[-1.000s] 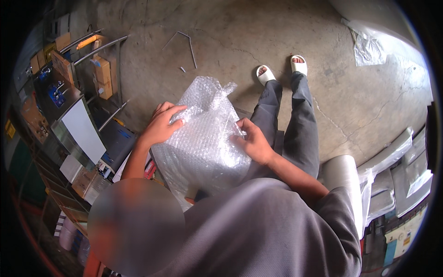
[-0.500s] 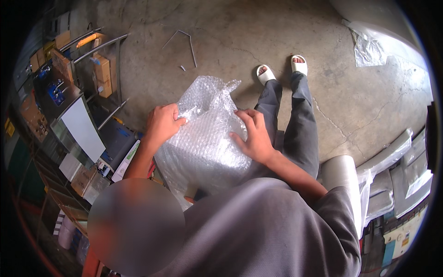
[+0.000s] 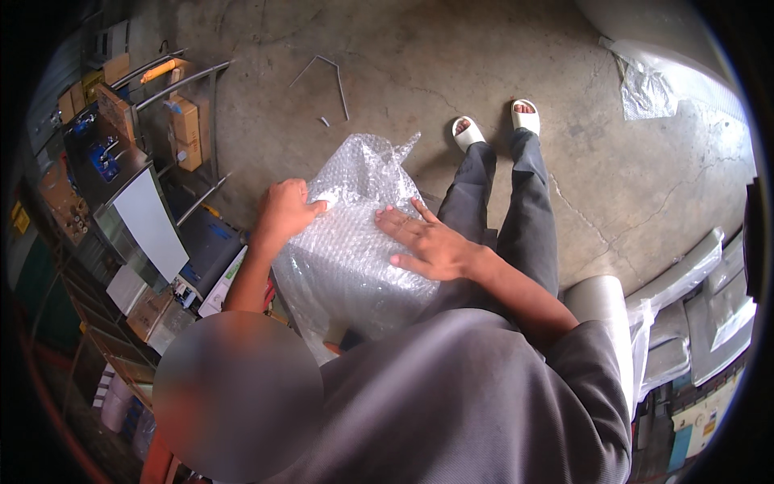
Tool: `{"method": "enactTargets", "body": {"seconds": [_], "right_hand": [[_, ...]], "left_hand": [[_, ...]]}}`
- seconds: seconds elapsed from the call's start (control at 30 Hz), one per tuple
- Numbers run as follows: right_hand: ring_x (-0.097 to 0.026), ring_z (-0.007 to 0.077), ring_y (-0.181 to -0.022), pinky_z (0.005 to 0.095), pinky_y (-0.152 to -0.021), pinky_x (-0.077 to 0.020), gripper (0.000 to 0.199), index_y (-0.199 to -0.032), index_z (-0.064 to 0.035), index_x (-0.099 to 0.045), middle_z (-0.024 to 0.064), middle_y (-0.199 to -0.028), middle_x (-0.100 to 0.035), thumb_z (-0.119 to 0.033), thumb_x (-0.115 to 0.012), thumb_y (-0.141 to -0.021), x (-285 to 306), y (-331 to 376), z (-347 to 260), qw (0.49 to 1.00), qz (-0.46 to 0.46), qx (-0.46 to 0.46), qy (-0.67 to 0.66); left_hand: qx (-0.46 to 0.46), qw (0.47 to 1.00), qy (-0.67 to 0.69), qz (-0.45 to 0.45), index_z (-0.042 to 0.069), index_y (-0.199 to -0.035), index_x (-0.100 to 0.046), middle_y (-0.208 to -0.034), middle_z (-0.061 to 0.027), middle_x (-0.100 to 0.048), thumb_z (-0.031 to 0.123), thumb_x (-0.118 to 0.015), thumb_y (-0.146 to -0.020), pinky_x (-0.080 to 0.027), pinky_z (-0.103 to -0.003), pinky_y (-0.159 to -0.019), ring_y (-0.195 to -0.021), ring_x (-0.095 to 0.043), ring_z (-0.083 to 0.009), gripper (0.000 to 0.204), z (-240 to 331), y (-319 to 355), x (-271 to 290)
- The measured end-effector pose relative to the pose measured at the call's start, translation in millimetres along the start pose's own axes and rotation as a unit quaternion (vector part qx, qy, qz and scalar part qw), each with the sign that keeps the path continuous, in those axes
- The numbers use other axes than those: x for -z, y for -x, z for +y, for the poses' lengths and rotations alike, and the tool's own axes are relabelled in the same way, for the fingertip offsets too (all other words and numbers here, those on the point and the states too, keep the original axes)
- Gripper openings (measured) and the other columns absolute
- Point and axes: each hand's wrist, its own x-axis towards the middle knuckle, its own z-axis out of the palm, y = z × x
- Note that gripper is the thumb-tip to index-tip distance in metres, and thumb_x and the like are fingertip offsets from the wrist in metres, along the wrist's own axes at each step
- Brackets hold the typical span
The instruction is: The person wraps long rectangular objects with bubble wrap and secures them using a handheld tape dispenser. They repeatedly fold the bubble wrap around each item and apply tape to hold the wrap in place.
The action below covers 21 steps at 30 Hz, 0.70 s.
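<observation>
Bundle: a bubble-wrap parcel (image 3: 355,242) is resting on the person's lap, above the concrete floor (image 3: 403,56).
Left hand (image 3: 284,211): is curling its fingers, gripping the parcel's left upper edge.
Right hand (image 3: 427,242): is lying flat, fingers spread, pressing on top.
Nearby: a metal rack (image 3: 173,89) is standing to the left.

Bubble-wrapped parcel (image 3: 355,250) at centre; brown cardboard boxes (image 3: 184,129) on left rack; yellow label (image 3: 18,216) far left.

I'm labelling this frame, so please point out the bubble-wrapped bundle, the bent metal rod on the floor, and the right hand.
bubble-wrapped bundle (image 3: 347,266): head view, its broad front face.
bent metal rod (image 3: 340,81): head view, the long leg past the bend.
right hand (image 3: 427,242): head view, back of the hand.
</observation>
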Motion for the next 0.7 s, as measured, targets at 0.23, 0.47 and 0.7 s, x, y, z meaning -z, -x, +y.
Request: {"method": "enactTargets", "body": {"seconds": [0.23, 0.47, 0.7], "right_hand": [[-0.024, 0.0308, -0.157, 0.0570, -0.129, -0.0056, 0.070, -0.155, 0.0017, -0.037, 0.0172, -0.165, -0.033, -0.050, -0.031, -0.109, -4, -1, 12, 0.999, 0.008, 0.023, -0.043], [-0.058, 0.0337, -0.118, 0.0442, -0.102, -0.0444, 0.054, -0.126, 0.0064, -0.059, 0.0212, -0.124, -0.063, -0.036, -0.071, -0.095, -4, -52, 47, 0.888, 0.408, -0.192, -0.090], [-0.059, 0.0173, -0.077, 0.0369, -0.074, -0.0502, 0.054, -0.108, 0.0127, -0.069, 0.0145, -0.081, -0.066, -0.038, -0.078, -0.093, 26, -86, 61, 0.892, 0.088, -0.330, -0.295]], "left_hand": [[-0.161, 0.983, -0.066, 0.062, -0.008, -0.141, -0.053, -0.150, -0.0322, -0.047, 0.046, -0.066, -0.093, -0.030, -0.051, -0.121, -0.147, -0.037, -0.0437, 0.074, 75, 71, -28], [-0.088, 0.992, -0.076, -0.057, -0.015, -0.150, -0.038, -0.158, -0.0371, -0.034, 0.059, -0.054, -0.096, -0.008, -0.048, -0.129, -0.155, -0.024, -0.0421, 0.093, 73, 64, -57], [-0.064, 0.993, -0.064, -0.073, -0.016, -0.150, -0.037, -0.159, -0.0360, -0.032, 0.063, -0.052, -0.095, -0.009, -0.047, -0.129, -0.155, -0.023, -0.0416, 0.097, 79, 63, -53]]}}
